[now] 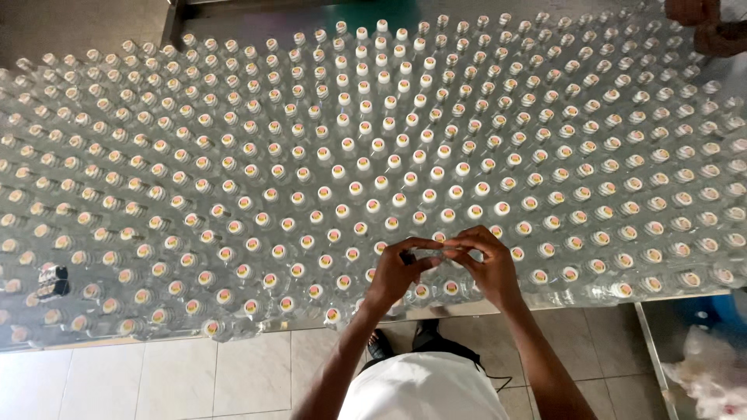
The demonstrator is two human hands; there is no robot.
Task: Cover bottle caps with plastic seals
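Clear plastic bottles with white caps stand packed upright across the whole table, row on row. At the table's near edge, the left hand and right hand meet above the bottles, fingertips pinched together on a small clear band held between them. Just under the hands stand more capped bottles. At the table's far right corner another person's hand rests by the bottles. A tiled floor lies below the near edge.
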